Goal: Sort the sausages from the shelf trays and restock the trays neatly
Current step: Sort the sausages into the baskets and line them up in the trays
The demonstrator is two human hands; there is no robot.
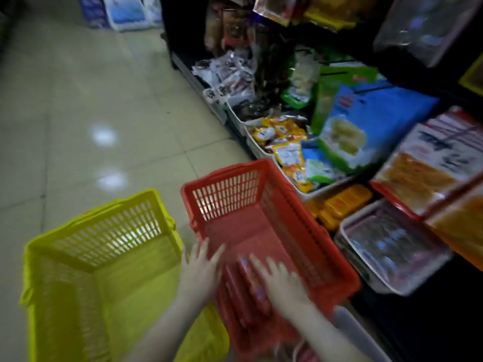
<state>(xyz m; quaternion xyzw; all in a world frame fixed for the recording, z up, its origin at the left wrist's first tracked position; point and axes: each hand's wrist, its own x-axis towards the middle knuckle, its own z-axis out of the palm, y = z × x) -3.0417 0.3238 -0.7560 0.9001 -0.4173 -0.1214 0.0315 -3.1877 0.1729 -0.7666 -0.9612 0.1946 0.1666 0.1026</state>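
Tiled floor, yellow basket beside red basket; inside it your left hand and right hand, fingers straight, flank sausages

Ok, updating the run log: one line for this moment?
left hand: open, over red basket | right hand: open, over sausages | yellow basket: alongside

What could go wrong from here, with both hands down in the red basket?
1. The left hand and right hand lie straight-fingered against the sausages, not curled round them; lifting the bundle like this may spill some.
2. The red basket sits close beside the yellow basket, so a loose sausage could drop into the wrong one.
The frame is blurred, so finger contact is uncertain.
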